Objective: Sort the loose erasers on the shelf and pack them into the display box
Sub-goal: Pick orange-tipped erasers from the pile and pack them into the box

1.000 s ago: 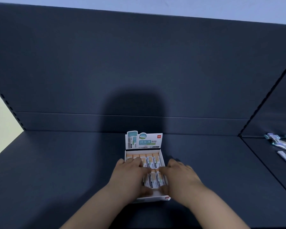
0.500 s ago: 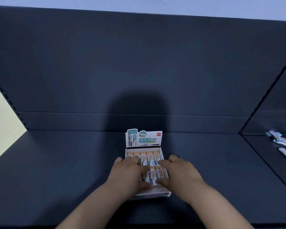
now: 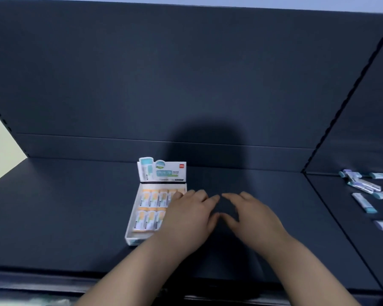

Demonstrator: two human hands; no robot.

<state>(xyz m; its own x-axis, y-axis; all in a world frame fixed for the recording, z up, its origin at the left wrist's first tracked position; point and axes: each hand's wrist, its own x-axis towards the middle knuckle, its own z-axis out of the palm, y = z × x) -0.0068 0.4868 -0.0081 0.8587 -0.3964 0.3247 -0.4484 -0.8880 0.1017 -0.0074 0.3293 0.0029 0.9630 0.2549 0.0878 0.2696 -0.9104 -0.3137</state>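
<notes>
A white display box (image 3: 133,217) with an upright printed header card (image 3: 161,171) sits on the dark shelf (image 3: 64,217). Two rows of orange-and-white erasers (image 3: 152,198) fill it. My left hand (image 3: 186,215) hovers over the box's right edge, fingers spread, covering the rightmost erasers. My right hand (image 3: 250,215) is right of the box over bare shelf, fingers apart, holding nothing. Several loose blue-and-white erasers (image 3: 364,203) lie on the neighbouring shelf section at far right.
A dark back panel (image 3: 186,85) rises behind the shelf. A slotted upright divider (image 3: 341,107) separates this section from the right one. The shelf's front lip (image 3: 53,281) runs along the bottom.
Both hands have lifted off the erasers in the box and shifted right; the view has swung right too, so the box now sits left of centre.
</notes>
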